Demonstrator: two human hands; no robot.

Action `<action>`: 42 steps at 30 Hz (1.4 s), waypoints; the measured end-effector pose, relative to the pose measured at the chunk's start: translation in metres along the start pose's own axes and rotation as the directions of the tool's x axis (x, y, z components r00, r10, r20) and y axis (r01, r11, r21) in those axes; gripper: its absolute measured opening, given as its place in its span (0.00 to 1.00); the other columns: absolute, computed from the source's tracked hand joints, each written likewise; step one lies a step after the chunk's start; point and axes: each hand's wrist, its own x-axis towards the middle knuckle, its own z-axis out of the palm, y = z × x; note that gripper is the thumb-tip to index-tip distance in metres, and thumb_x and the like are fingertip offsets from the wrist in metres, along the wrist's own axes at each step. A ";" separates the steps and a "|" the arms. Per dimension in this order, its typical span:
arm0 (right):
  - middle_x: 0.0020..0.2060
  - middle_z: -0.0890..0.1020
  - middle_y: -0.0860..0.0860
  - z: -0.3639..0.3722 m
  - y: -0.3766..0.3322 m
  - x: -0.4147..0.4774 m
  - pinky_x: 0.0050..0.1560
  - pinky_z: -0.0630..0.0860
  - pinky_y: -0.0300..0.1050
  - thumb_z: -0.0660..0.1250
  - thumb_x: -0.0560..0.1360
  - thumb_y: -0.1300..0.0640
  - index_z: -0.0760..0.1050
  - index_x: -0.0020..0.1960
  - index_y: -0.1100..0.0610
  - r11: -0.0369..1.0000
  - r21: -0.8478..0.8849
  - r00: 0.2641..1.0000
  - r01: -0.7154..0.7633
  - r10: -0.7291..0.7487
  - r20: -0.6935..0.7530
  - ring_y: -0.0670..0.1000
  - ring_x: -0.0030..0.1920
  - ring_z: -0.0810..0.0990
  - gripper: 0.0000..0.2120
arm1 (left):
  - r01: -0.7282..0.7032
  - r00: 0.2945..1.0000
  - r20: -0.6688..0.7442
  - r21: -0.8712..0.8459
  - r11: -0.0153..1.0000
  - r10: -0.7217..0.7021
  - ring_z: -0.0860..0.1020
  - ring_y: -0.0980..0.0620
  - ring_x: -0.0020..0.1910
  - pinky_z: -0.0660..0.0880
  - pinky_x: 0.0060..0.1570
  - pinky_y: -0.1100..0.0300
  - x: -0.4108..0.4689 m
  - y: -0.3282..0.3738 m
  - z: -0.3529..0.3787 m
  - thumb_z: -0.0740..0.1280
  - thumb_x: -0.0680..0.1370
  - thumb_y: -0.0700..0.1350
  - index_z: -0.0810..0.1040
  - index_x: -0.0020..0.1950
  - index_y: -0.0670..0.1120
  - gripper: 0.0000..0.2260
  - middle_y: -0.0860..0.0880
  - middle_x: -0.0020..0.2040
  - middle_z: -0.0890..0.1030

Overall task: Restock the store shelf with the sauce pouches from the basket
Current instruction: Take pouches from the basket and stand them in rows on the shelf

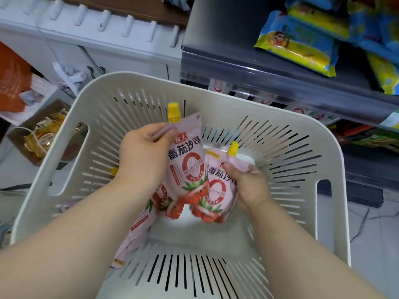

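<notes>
Left hand (142, 156) pinches taller pouch (190, 167); right hand (248, 186) grips lower pouch (216, 192)

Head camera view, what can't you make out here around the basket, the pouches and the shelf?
- Loose pouches in the basket: head view, left hand and forearm cover them, count unclear.
- Lower shelf: head view, glare on its clear front rail blurs the stock behind.
- Right pouch: head view, right hand covers part of its label.
- Snack packs: head view, cut off by the right edge.
- Left pouch small print: head view, too small.
</notes>
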 end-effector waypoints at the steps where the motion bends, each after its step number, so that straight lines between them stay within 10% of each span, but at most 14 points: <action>1: 0.36 0.86 0.54 0.000 -0.009 -0.001 0.39 0.81 0.49 0.73 0.69 0.64 0.78 0.47 0.59 0.997 -0.004 0.997 0.080 -0.080 -0.003 0.54 0.36 0.85 0.08 | -0.044 0.999 -0.006 0.006 0.999 0.044 0.80 0.67 0.40 0.76 0.39 0.73 -0.001 0.003 0.000 0.68 0.76 0.43 0.81 0.43 0.58 0.09 0.62 0.36 0.82; 7: 0.28 0.83 0.43 0.019 -0.041 -0.023 0.36 0.78 0.36 0.71 0.69 0.68 0.80 0.36 0.52 0.899 -0.095 0.897 0.428 -0.409 0.170 0.41 0.31 0.80 0.11 | -0.131 0.990 -0.030 0.100 0.986 0.134 0.77 0.72 0.44 0.73 0.45 0.76 0.001 0.006 -0.001 0.68 0.75 0.43 0.82 0.49 0.56 0.08 0.65 0.40 0.80; 22: 0.34 0.84 0.44 0.012 -0.023 -0.016 0.44 0.80 0.44 0.72 0.72 0.56 0.81 0.40 0.45 0.863 -0.292 0.910 0.412 -0.404 0.091 0.49 0.39 0.84 0.06 | -0.051 0.992 0.127 0.194 0.980 0.026 0.77 0.65 0.37 0.74 0.35 0.72 0.011 -0.010 0.007 0.70 0.74 0.45 0.81 0.46 0.51 0.02 0.57 0.37 0.80; 27: 0.27 0.82 0.41 0.009 -0.024 -0.021 0.29 0.76 0.34 0.70 0.73 0.58 0.80 0.40 0.48 0.886 -0.228 0.915 0.404 -0.391 0.101 0.40 0.29 0.81 0.06 | -0.081 0.978 0.206 0.224 0.971 0.034 0.79 0.61 0.37 0.75 0.38 0.70 0.013 -0.012 0.021 0.67 0.76 0.41 0.81 0.46 0.53 0.07 0.57 0.36 0.79; 33: 0.37 0.79 0.36 0.010 -0.023 -0.023 0.39 0.76 0.30 0.69 0.73 0.57 0.76 0.43 0.43 0.881 -0.142 0.893 0.450 -0.442 0.085 0.34 0.37 0.79 0.09 | -0.159 0.980 0.171 0.348 0.924 0.104 0.74 0.55 0.41 0.66 0.32 0.75 0.018 -0.017 0.027 0.63 0.79 0.46 0.81 0.55 0.45 0.10 0.51 0.40 0.78; 39: 0.31 0.83 0.43 0.014 -0.035 -0.032 0.37 0.78 0.37 0.68 0.74 0.62 0.82 0.46 0.55 0.886 -0.185 0.905 0.425 -0.415 0.094 0.43 0.32 0.82 0.05 | -0.097 0.992 0.095 0.218 0.971 0.078 0.79 0.53 0.48 0.74 0.51 0.61 0.008 -0.011 0.017 0.64 0.78 0.44 0.82 0.54 0.49 0.09 0.51 0.45 0.82; 42: 0.30 0.84 0.43 0.011 -0.051 -0.051 0.35 0.77 0.35 0.68 0.74 0.63 0.82 0.44 0.53 0.878 -0.143 0.888 0.458 -0.442 0.129 0.42 0.32 0.82 0.06 | -0.076 0.995 0.072 0.155 0.985 0.065 0.76 0.61 0.39 0.72 0.40 0.72 -0.001 0.004 0.003 0.64 0.78 0.43 0.82 0.48 0.54 0.08 0.58 0.37 0.80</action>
